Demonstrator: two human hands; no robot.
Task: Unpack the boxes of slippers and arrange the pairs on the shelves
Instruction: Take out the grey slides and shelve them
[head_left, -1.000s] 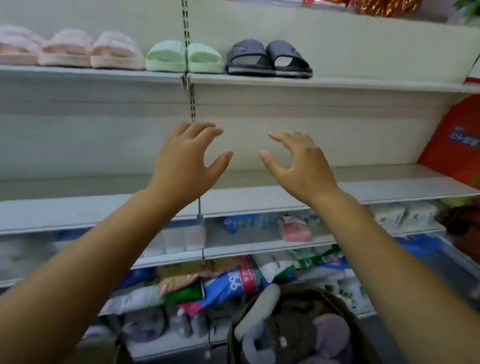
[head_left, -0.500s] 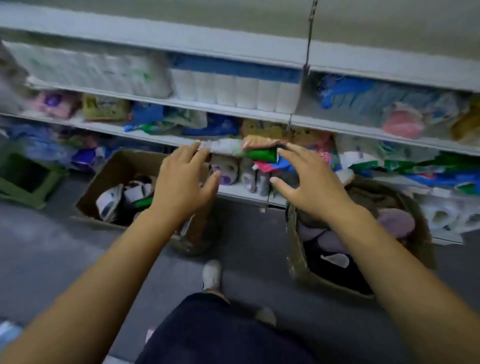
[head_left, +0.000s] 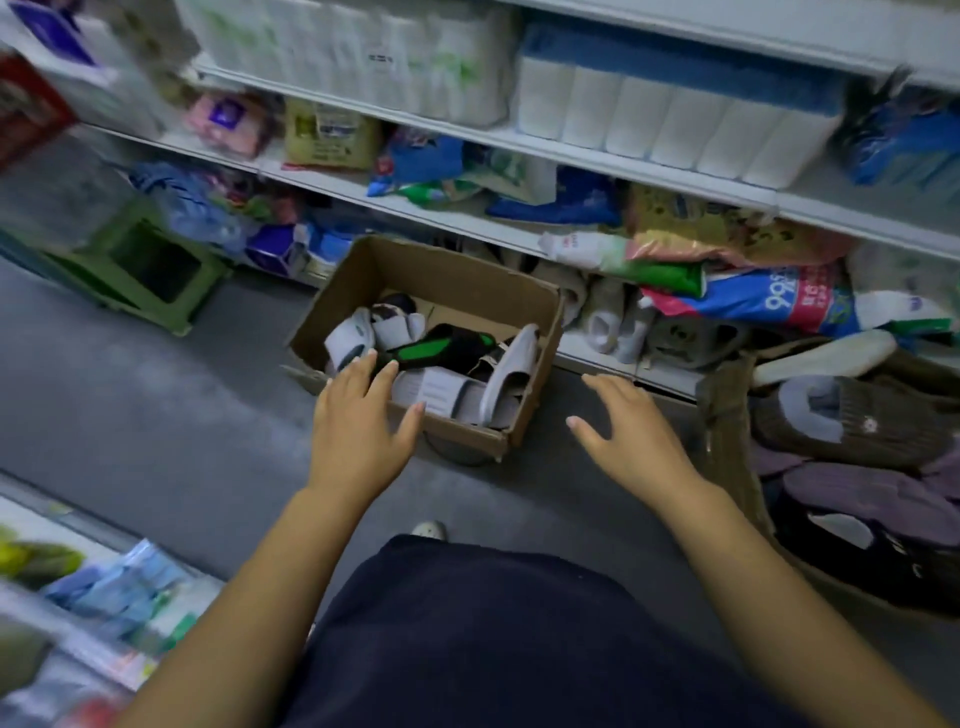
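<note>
A cardboard box (head_left: 457, 291) is seen on the grey floor (head_left: 130, 405) just in front of the lowest shelf (head_left: 597, 358), with loose slippers inside: white slides (head_left: 441, 389), a grey slide (head_left: 511, 371) tipped on edge, and a black-and-green slipper (head_left: 441, 348) laid across them. These are judged to be light, moulded foam, springy rather than fragile and not slippery; each could best be pinched at the strap or gripped across the sole, mates taken together. The left hand (head_left: 358, 421) is held open and empty over the near rim, fingertips close to the green slipper; contact cannot be told. The right hand (head_left: 623, 431) is spread open, empty, beside the box. A second box (head_left: 727, 426) of soft brown and purple slippers stands to the right. Packed goods crowd the shelves, and a green stool (head_left: 140, 265) stands at the left
</note>
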